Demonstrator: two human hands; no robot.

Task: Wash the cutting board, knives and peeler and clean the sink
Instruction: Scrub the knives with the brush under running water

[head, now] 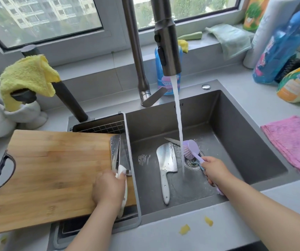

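The right hand (213, 170) is wrapped around the handle of a purple dish brush (190, 148), its bristle head held under the stream from the tap (166, 42), probably to wet or rinse it before scrubbing. The water falls just beside the drain (192, 163) so the runoff leaves at once. The left hand (108, 189) grips the white handle of a wide knife (119, 156) whose blade lies flat on the right end of the wooden cutting board (51, 171); the board bridges the drainer side of the sink (236, 142), keeping both out of the wet basin. A steel cleaver (166, 163) lies flat on the basin floor left of the drain, with another blade tip (172, 140) showing behind the brush, both likely awaiting washing. No peeler can be made out. Yellow scraps (184, 229) sit on the front surface (181, 238).
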